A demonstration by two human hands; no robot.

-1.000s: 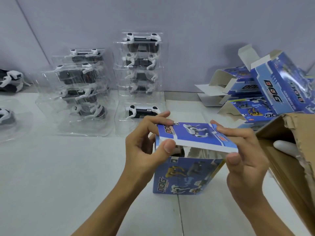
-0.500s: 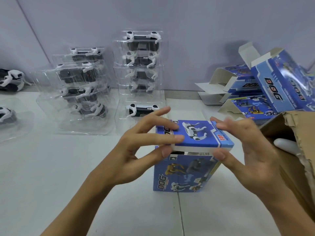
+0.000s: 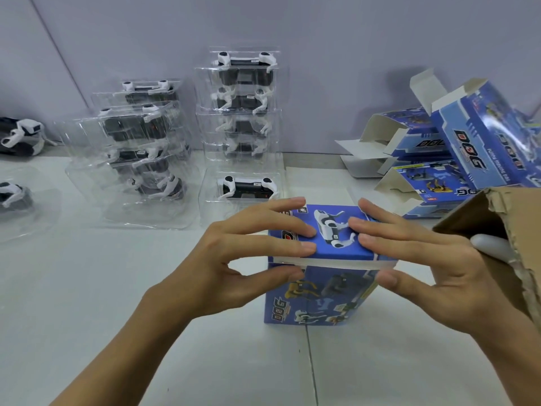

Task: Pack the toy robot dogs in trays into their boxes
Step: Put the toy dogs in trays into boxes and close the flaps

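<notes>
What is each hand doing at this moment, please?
Left hand: open, straight fingers pressing the box lid.
Right hand: open, fingers pressing the lid.

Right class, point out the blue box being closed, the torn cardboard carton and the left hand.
blue box (image 3: 316, 300): head view, front panel.
cardboard carton (image 3: 497, 206): head view, torn flap.
left hand (image 3: 234, 259): head view, palm middle.

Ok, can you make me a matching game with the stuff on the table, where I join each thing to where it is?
Things:
1. blue box with lid
2. cardboard carton
3. single toy dog tray
4. open empty boxes

Places:
A. far right, piled up
B. under both hands
C. near right edge, brown
D. just behind the blue box

Pairs: 1-B, 2-C, 3-D, 4-A
</notes>
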